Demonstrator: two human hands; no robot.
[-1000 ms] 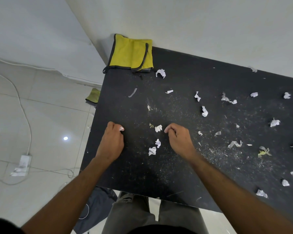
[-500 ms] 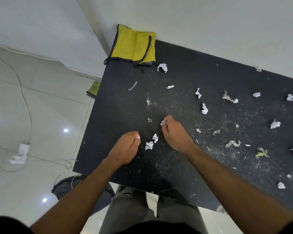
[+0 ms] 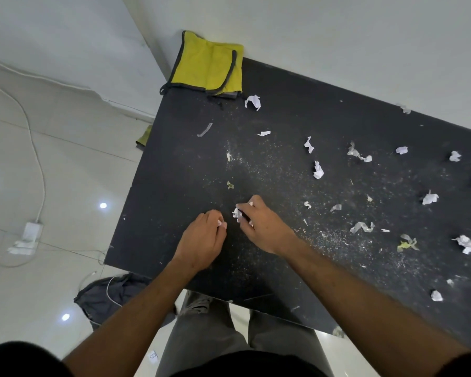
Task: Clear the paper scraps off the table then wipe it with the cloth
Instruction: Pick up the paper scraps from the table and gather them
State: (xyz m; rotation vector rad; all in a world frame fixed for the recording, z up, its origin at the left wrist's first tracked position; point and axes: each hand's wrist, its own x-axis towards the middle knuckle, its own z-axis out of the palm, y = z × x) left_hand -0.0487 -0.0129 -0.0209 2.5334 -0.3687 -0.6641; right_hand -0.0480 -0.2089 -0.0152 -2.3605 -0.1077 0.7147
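Observation:
The black table is dusted with fine crumbs and strewn with white paper scraps, such as one by the cloth and one in the middle. A folded yellow cloth with grey edging lies on the far left corner. My right hand rests near the table's front left and its curled fingers hold white paper scraps. My left hand is just left of it, fingers curled, with a bit of white scrap showing at its fingertips.
More scraps lie to the right, among them a big one and one near the front edge. A white wall borders the table's far side. On the floor at left are a white cable with a plug strip and a dark garment.
My left hand moved right from the table's left edge toward my right hand. The loose scraps that lay between my hands are gone from the table and white paper shows in my right hand's fingers.

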